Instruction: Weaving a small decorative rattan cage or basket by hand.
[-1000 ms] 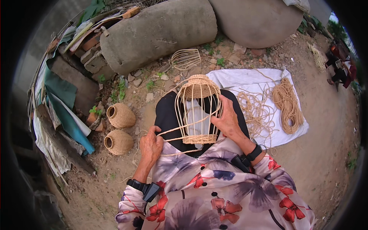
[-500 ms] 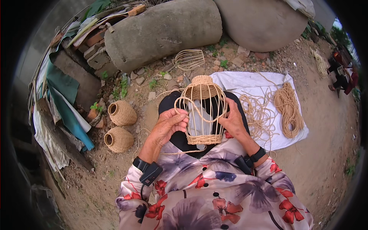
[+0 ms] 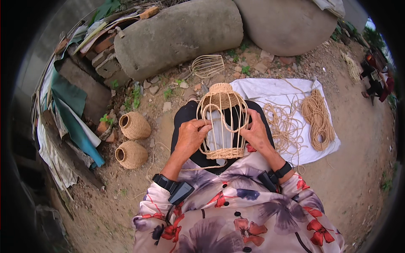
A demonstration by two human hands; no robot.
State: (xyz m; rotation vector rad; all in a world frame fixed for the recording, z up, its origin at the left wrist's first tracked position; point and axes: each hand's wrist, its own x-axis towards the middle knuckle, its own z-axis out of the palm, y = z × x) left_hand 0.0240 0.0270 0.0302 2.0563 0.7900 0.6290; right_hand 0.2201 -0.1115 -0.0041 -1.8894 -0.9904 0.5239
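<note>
A half-woven basket [image 3: 225,153] rests over my lap, with bare upright ribs between a woven band at its near end and a woven collar [image 3: 220,88] at its far end. Natural-coloured cord loops through the ribs. My left hand [image 3: 193,134] pinches the cord at the left ribs, its fingertips partly hidden. My right hand [image 3: 255,131] is closed round the basket's right side, thumb in front and fingers behind the ribs. From the near band a cord tail [image 3: 202,168] runs left toward the ground.
Two finished woven baskets [image 3: 135,125] lie on the dirt at left. A bare rib frame [image 3: 207,66] lies ahead, near a concrete cylinder [image 3: 179,38]. At right, a white sheet [image 3: 253,85] bears loose cord and a coiled cord bundle [image 3: 316,120]. Another person [image 3: 376,80] sits far right.
My left hand has moved slightly right and in against the ribs, and the wide cord loop at the left has become smaller. My right hand keeps its grip on the basket.
</note>
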